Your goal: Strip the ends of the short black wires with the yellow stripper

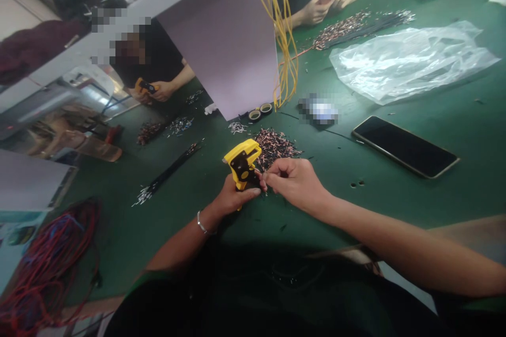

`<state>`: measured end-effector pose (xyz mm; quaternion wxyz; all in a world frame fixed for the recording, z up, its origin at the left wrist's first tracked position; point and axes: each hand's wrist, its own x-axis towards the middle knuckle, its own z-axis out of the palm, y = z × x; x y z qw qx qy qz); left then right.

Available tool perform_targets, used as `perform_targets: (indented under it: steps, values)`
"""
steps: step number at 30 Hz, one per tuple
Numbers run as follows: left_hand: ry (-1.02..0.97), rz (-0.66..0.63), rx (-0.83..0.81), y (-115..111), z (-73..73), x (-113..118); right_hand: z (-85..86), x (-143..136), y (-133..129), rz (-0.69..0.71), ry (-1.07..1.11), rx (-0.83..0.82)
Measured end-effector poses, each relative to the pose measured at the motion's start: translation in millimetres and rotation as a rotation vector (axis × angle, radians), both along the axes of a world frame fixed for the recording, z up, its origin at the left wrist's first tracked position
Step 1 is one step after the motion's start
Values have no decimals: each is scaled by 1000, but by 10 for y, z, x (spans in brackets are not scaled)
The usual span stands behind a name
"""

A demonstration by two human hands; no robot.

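Observation:
My left hand point(233, 195) is wrapped round the handle of a yellow and black wire stripper point(242, 160), whose head points up and away from me. Close beside it, my right hand point(296, 181) is closed in a pinch, its fingertips next to the left fingers. Whatever lies in that pinch is too small to make out. Just beyond both hands is a heap of short wire pieces point(274, 147) with copper-coloured ends. To the left lies a bundle of black wires point(169, 171) with bare silvery ends.
A phone point(405, 146) and a clear plastic bag point(411, 60) lie on the green table point(336, 237) to the right. Yellow cables point(286, 52) hang beside a pale panel point(225, 37). Red cables point(59, 253) are coiled at lower left. Two other people hold tools across the table.

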<state>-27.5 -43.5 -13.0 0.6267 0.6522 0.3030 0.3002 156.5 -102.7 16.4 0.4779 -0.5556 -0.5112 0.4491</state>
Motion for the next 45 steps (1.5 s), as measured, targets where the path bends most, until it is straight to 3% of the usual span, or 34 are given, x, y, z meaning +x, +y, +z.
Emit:
perform_targets:
  steps: [14,22,29,33,38,41,45]
  values:
    - [147,69,114,1,-140,-51,-34,-53,13,-5,21,-47]
    - [211,140,71,-28,-69,2,-2,-70,-3,9,90,-79]
    - [250,224,69,-35,-177,-28,-45,-69,4,48,116,-61]
    - [159,140,-88,-17,-162,-29,-38,-43,21,78,144,-51]
    - [-64,28,-251,24,-34,-9,-43,43,86,147,221,-41]
    - [-148,-118,-371,40,51,-18,-54,119,136,108,186,-42]
    - [-189,-242,-474,57,117,-36,-33,225,183,44,137,77]
